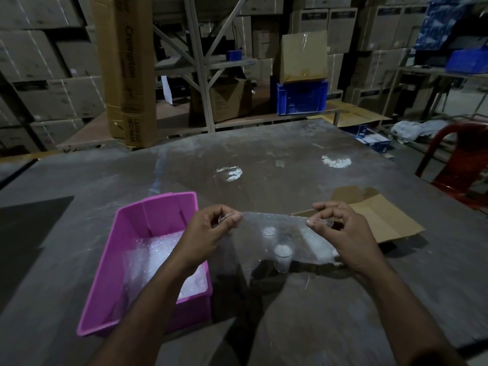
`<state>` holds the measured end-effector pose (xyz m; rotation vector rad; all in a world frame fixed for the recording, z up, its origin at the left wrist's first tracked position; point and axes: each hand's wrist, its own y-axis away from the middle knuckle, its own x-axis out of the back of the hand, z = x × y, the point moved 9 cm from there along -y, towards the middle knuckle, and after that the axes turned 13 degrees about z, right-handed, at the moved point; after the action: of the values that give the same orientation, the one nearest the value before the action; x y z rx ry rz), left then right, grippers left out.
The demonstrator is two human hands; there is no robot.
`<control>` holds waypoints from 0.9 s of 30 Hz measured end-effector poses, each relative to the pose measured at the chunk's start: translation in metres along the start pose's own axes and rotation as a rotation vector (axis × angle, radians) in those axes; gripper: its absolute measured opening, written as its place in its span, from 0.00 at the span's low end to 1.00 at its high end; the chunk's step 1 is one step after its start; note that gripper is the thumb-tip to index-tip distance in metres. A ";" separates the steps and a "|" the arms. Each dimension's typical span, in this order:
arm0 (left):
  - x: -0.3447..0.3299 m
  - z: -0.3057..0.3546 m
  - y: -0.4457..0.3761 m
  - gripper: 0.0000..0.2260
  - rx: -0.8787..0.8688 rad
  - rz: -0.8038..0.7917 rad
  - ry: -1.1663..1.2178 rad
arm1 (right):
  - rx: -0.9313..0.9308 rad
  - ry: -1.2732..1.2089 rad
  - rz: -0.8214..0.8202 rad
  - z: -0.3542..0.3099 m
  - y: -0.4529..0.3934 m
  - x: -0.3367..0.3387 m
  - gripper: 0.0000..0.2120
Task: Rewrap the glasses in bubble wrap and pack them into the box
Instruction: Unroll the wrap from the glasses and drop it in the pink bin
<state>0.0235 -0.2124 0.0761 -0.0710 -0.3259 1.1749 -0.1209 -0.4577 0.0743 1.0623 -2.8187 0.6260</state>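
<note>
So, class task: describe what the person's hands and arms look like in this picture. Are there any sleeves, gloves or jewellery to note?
Both arms are bare from the bottom edge of the picture to the fingers: no sleeves show. The left hand and the right hand wear no gloves. No rings, watch or wristbands are visible on the fingers or wrists, though the light is dim. The fingernails look short and plain.

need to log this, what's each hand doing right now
Left hand: pinching the left end of the bubble wrap sheet.
Right hand: pinching its right end.

A pink bin, clear bubbled wrap, a brown box, a grey table and a red chair are seen.
</note>
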 end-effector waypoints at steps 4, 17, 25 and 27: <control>0.004 -0.004 -0.002 0.07 0.030 0.043 0.069 | -0.047 -0.069 -0.014 0.004 0.001 -0.005 0.03; -0.004 -0.002 0.006 0.12 0.081 -0.004 0.078 | -0.133 -0.183 -0.117 -0.001 0.006 -0.014 0.08; 0.005 -0.006 -0.001 0.05 0.034 0.079 0.021 | 0.004 0.054 -0.084 0.001 0.001 -0.014 0.01; 0.007 -0.006 -0.002 0.06 0.021 0.092 0.007 | 0.047 0.099 -0.097 0.001 0.000 -0.015 0.04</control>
<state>0.0290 -0.2061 0.0727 -0.0730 -0.3065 1.2686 -0.1099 -0.4489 0.0701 1.1339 -2.6632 0.7173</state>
